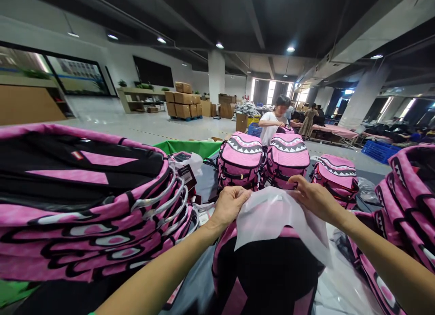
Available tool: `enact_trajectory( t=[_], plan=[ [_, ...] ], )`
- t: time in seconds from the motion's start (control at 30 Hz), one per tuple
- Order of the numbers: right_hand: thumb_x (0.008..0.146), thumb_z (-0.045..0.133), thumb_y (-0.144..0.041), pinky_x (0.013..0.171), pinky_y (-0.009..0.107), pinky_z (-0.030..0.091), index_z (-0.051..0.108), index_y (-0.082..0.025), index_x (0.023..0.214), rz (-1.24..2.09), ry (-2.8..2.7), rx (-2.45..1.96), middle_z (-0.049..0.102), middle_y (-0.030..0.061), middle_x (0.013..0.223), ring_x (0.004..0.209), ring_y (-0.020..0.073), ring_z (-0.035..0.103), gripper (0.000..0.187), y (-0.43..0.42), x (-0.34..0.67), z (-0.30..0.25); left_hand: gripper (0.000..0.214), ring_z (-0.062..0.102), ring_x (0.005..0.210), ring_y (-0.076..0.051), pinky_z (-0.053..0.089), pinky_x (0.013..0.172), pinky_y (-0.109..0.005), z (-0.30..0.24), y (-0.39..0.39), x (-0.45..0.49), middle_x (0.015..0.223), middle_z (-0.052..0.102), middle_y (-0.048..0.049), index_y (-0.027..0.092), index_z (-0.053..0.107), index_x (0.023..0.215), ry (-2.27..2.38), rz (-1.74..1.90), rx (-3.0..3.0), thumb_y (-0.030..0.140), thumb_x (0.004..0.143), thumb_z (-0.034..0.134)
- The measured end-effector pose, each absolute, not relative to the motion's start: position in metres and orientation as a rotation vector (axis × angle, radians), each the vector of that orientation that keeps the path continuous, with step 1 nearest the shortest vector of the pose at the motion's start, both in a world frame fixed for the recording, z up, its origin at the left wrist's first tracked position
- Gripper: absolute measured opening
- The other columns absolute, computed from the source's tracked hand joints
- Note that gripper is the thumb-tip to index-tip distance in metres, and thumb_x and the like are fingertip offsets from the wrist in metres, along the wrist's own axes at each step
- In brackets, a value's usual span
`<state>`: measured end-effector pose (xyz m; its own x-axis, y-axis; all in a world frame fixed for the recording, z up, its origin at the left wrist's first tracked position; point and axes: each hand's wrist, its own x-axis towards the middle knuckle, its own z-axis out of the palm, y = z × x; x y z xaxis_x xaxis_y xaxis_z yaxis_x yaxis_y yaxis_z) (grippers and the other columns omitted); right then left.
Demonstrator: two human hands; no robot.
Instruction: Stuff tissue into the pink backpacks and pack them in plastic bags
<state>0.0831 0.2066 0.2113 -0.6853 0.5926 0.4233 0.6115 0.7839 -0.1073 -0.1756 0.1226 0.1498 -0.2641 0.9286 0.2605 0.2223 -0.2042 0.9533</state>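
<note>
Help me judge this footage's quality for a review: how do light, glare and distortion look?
In the head view, ceiling lights glare and far windows wash out; the white sheet shows a soft sheen; the near backpack's black panel is dark, with little detail; at that view's left edge, the bag stack looks stretched, likely by a wide lens.

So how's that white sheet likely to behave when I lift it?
Probably floppy: the white sheet creases and drapes over the pink-and-black bag. Likely light for its size too, since it looks thin and translucent, and the left hand merely pinches its edge.
</note>
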Motion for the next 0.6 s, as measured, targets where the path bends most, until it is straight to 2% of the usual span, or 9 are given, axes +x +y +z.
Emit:
enact_trajectory(
  t=[0.13,0.2,0.3,0.37,0.47,0.53,0.6],
  plan=[
    [0.103,0.046,-0.035,0.057,0.023,0.049,0.061,-0.024,0.116,-0.210,-2.568,-0.632,0.072,0.0054,0.094,0.067,0.0161,0.070,0.023,0.203,0.089,0.208,0.045,0.032,0.054,-0.009,0.023,0.051,-0.023,0.157,0.116,-0.175,0.054,0.036,0.0047,0.016,0.054,0.054,1.463,1.389,1.468,0.056,0.073,0.064],
    [0.105,0.044,-0.035,0.059,0.021,0.050,0.064,-0.022,0.113,-0.234,-2.571,-0.537,0.070,0.0068,0.098,0.068,0.0135,0.069,0.025,0.201,0.092,0.208,0.042,0.033,0.055,-0.009,0.024,0.052,-0.023,0.160,0.112,-0.174,0.055,0.038,0.0046,0.016,0.058,0.058,1.432,1.358,1.476,0.054,0.073,0.062],
    [0.107,0.042,-0.033,0.059,0.018,0.048,0.068,-0.021,0.109,-0.170,-2.611,-0.451,0.068,0.0055,0.094,0.064,0.0087,0.065,0.028,0.197,0.094,0.210,0.040,0.042,0.058,-0.012,0.030,0.054,-0.024,0.160,0.106,-0.174,0.061,0.051,0.0018,0.014,0.067,0.072,1.360,1.377,1.435,0.053,0.073,0.062],
    [0.107,0.042,-0.031,0.059,0.018,0.048,0.070,-0.022,0.107,-0.175,-2.633,-0.394,0.068,0.0063,0.098,0.064,0.0077,0.064,0.029,0.192,0.093,0.213,0.038,0.043,0.056,-0.012,0.030,0.053,-0.024,0.159,0.101,-0.174,0.060,0.052,0.0028,0.014,0.070,0.083,1.378,1.365,1.470,0.050,0.076,0.061],
    [0.105,0.046,-0.030,0.073,0.026,0.053,0.072,-0.025,0.107,-0.308,-2.561,-0.315,0.070,0.0086,0.104,0.081,0.0139,0.067,0.026,0.183,0.094,0.214,0.031,0.045,0.054,-0.013,0.035,0.054,-0.025,0.157,0.089,-0.174,0.057,0.049,0.0057,0.017,0.072,0.101,1.557,1.327,1.670,0.042,0.086,0.060],
    [0.105,0.048,-0.029,0.080,0.032,0.055,0.070,-0.026,0.116,-0.344,-2.522,-0.252,0.071,0.0091,0.103,0.089,0.0179,0.068,0.025,0.176,0.095,0.215,0.029,0.058,0.069,-0.016,0.047,0.068,-0.028,0.158,0.081,-0.174,0.074,0.061,0.0016,0.020,0.069,0.114,1.657,1.398,1.893,0.031,0.089,0.062],
    [0.105,0.046,-0.026,0.080,0.032,0.056,0.065,-0.024,0.128,-0.304,-2.550,-0.187,0.072,0.0092,0.100,0.089,0.0186,0.068,0.030,0.167,0.097,0.217,0.032,0.062,0.097,-0.021,0.053,0.088,-0.036,0.161,0.072,-0.175,0.103,0.067,-0.0056,0.022,0.066,0.122,1.663,1.530,2.173,0.022,0.089,0.063]
  ],
)
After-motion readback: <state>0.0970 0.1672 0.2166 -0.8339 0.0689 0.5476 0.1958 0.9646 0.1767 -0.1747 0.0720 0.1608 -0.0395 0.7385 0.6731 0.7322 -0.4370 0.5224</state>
